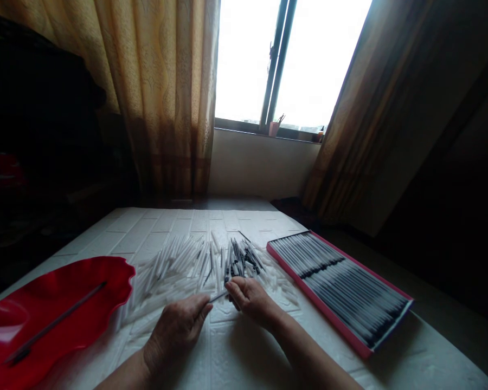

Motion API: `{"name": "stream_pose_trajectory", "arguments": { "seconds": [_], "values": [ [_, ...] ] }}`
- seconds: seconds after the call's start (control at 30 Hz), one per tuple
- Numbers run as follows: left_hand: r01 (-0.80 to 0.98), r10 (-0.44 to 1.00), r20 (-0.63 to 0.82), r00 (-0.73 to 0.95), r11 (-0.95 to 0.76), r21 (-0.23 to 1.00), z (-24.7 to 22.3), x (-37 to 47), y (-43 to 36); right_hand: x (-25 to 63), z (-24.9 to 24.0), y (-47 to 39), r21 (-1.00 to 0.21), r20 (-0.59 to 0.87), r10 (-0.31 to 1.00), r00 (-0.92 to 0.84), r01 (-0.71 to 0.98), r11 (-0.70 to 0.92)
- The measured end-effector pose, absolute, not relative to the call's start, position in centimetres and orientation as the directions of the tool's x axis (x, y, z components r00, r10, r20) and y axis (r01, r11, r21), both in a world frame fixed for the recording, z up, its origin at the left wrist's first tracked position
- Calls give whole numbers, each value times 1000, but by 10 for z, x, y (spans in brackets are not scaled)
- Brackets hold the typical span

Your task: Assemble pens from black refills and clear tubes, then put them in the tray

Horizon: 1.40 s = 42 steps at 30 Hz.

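A thin dark pen-like stick [218,296] spans the gap between my hands, low over the white table. My left hand [179,320] is closed on its left end, thumb and fingers pinched together. The other end sits in the pinched fingers of my right hand [250,298]; that tip is hidden. Just beyond my right hand lies a loose bunch of dark slim sticks [244,257] with black ends. Many translucent white tubes [174,260] are spread in a heap beyond and around my hands. Exactly what kind of stick it is, I cannot make out.
On the left stands a red scalloped plastic dish [117,265] with one long dark stick [61,322] in it. A shallow pink-edged box [333,309] on the right holds two rows of sleeved dark sticks. A pink cup [274,128] stands on the windowsill.
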<state>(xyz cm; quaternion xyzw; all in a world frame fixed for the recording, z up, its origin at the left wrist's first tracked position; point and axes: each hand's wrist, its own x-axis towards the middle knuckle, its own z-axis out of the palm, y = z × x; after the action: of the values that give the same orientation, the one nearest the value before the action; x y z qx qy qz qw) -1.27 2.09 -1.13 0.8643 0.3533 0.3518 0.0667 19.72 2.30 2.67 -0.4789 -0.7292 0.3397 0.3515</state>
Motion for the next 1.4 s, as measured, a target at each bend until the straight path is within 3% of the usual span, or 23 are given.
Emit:
{"name": "stream_pose_trajectory", "arguments": {
  "seconds": [0.5,0.83,1.13,1.2,1.27,1.3,1.4],
  "values": [
    [557,636,612,469,-751,353,10,-4,13,194,28,24,-918,208,944,-257,281,279],
    [499,653,636,412,-745,443,19,3,14,180,37,19,-987,156,928,-339,-31,155],
    [476,604,691,397,-780,407,17,2,17,178,43,27,-964,248,966,-69,-114,239],
    [475,551,731,402,-808,348,15,1,20,191,56,31,-965,258,965,50,-35,260],
    [466,491,766,415,-838,285,12,-2,23,213,73,35,-952,269,953,141,188,241],
    [463,474,772,424,-846,265,9,-3,25,228,83,38,-908,266,946,185,377,182],
    [454,454,760,466,-859,235,2,-6,29,288,111,44,-834,252,929,271,547,67]
  ]
}}
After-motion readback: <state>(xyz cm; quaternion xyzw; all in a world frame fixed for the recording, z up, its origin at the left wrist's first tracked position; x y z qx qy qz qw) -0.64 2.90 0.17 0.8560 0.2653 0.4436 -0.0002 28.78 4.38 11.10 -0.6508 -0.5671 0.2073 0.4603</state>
